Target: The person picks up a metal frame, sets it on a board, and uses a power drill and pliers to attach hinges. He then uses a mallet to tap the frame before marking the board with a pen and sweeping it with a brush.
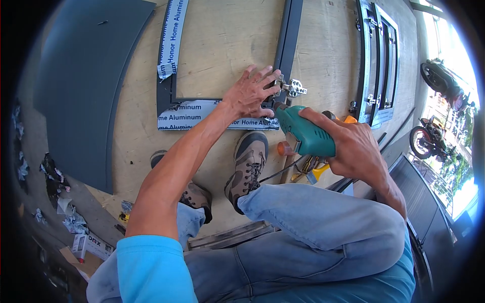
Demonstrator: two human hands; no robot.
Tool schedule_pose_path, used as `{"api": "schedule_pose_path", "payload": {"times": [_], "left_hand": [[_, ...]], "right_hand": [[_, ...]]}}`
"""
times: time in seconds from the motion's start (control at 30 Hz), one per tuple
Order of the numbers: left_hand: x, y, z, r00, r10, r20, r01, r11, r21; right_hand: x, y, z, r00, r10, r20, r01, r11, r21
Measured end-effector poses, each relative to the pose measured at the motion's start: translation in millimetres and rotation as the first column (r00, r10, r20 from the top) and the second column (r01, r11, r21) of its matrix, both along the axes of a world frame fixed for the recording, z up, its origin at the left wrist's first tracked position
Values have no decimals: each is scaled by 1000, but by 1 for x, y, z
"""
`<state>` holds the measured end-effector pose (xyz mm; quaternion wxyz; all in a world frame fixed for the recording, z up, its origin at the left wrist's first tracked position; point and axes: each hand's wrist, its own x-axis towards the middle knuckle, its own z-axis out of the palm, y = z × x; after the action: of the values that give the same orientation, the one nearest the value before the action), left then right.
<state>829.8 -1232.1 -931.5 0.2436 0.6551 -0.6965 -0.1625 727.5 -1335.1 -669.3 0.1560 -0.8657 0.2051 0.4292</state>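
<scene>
My right hand (pixel 353 146) is wrapped round a green corded power drill (pixel 305 132), whose nose points up and left at the corner of a dark metal frame (pixel 288 45). My left hand (pixel 252 93) rests over that corner with its fingers spread, touching a silver hinge (pixel 295 88). The hinge's free part sticks out to the right of the frame. Blue-and-white printed film (pixel 194 115) covers the frame's near bar. The drill's tip and the contact under my left hand are hidden.
A dark panel (pixel 88 91) lies at the left. Another frame with hinges (pixel 376 65) is at the right. My shoes (pixel 247 169) are just below the near bar. Tools with yellow parts (pixel 316 171) lie under the drill. Motorcycles (pixel 429 139) stand outside at the far right.
</scene>
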Motion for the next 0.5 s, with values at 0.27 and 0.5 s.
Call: {"api": "schedule_pose_path", "payload": {"times": [0.27, 0.5], "left_hand": [[-1, 1, -1, 1000, 7, 25, -8, 1000, 19], [-1, 1, 0, 1000, -1, 29, 1, 1000, 30]], "right_hand": [[0, 0, -3, 999, 35, 23, -35, 999, -4], [1, 8, -3, 997, 57, -58, -58, 998, -27]]}}
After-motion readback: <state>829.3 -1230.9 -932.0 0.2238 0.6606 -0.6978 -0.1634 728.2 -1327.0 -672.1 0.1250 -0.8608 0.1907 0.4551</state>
